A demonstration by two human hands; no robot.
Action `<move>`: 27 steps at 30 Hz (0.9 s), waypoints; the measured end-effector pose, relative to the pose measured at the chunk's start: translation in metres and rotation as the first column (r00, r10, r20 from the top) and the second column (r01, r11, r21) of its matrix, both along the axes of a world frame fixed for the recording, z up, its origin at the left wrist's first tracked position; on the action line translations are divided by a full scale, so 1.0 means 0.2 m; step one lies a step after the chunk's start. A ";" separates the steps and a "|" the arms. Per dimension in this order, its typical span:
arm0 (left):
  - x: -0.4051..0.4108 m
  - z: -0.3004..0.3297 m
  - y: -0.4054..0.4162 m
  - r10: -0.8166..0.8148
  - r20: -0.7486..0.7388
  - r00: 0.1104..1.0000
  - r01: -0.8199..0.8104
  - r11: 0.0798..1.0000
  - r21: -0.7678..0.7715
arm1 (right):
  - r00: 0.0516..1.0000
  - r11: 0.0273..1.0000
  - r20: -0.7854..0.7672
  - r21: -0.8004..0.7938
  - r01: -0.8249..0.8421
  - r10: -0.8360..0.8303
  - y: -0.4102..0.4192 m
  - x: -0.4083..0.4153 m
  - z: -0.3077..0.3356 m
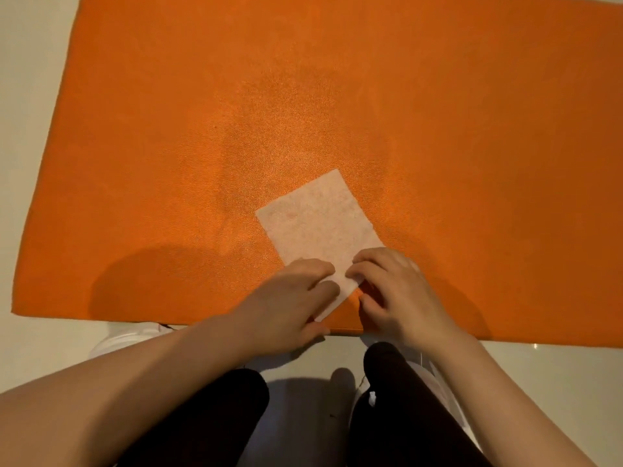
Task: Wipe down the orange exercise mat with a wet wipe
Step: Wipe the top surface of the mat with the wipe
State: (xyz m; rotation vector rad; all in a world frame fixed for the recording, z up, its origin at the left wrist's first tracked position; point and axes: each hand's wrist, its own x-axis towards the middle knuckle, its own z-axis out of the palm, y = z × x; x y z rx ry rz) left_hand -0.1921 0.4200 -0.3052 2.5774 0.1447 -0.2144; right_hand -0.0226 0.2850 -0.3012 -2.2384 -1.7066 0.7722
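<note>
The orange exercise mat (337,96) lies flat on a pale floor and fills most of the head view. A white wet wipe (317,217) is spread flat on it near the mat's front edge, turned at an angle. My left hand (290,298) rests on the wipe's near left corner, fingers laid over it. My right hand (394,291) sits at the near right corner, its fingertips curled and pinching the wipe's edge. The near end of the wipe is partly hidden under both hands. A darker damp patch shows on the mat just left of the wipe.
Pale glossy floor (30,96) borders the mat on the left and front. My legs in black trousers (209,416) and white shoes (128,338) are just before the mat's front edge.
</note>
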 end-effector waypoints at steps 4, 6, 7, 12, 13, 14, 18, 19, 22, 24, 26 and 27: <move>0.02 -0.03 -0.05 0.136 -0.012 0.991 -0.136 0.990 -0.027 | 0.996 0.984 0.085 -0.178 -0.008 0.023 0.14 0.12 0.06; 0.05 -0.01 -0.07 0.210 -0.023 0.977 -0.211 0.977 -0.026 | 0.988 0.971 0.142 -0.237 -0.031 0.067 0.20 0.15 0.08; 0.06 -0.01 -0.08 0.241 -0.035 0.970 -0.242 0.970 -0.021 | 0.982 0.968 0.156 -0.242 -0.064 0.104 0.22 0.17 0.09; 0.07 -0.01 -0.09 0.300 -0.027 0.954 -0.299 0.954 0.014 | 0.977 0.978 0.136 -0.156 -0.142 0.163 0.21 0.21 0.09; 0.07 0.00 -0.09 0.308 -0.028 0.951 -0.308 0.951 0.019 | 0.977 0.977 0.135 -0.154 -0.145 0.166 0.21 0.22 0.10; 0.08 0.00 -0.10 0.319 -0.032 0.947 -0.318 0.948 0.021 | 0.975 0.975 0.139 -0.164 -0.149 0.172 0.20 0.22 0.10; 0.08 -0.01 -0.09 0.400 -0.005 0.917 -0.399 0.915 -0.059 | 0.977 0.961 0.089 -0.216 -0.170 0.192 0.19 0.22 0.11; 0.07 -0.01 -0.07 0.415 -0.007 0.910 -0.414 0.906 -0.093 | 0.980 0.957 0.071 -0.238 -0.166 0.188 0.20 0.21 0.11; 0.04 -0.02 -0.04 0.439 -0.018 0.898 -0.435 0.883 -0.177 | 0.983 0.972 0.125 -0.208 -0.108 0.137 0.20 0.19 0.08; 0.04 -0.03 -0.03 0.450 -0.053 0.892 -0.449 0.866 -0.221 | 0.988 0.992 0.146 -0.120 -0.030 0.047 0.21 0.17 0.07; 0.05 -0.03 -0.02 0.457 -0.092 0.885 -0.464 0.846 -0.264 | 0.995 0.996 0.097 -0.088 0.002 0.006 0.23 0.17 0.08; 0.05 -0.04 -0.01 0.448 -0.107 0.888 -0.459 0.843 -0.281 | 0.996 0.995 0.083 -0.102 -0.008 0.016 0.24 0.18 0.10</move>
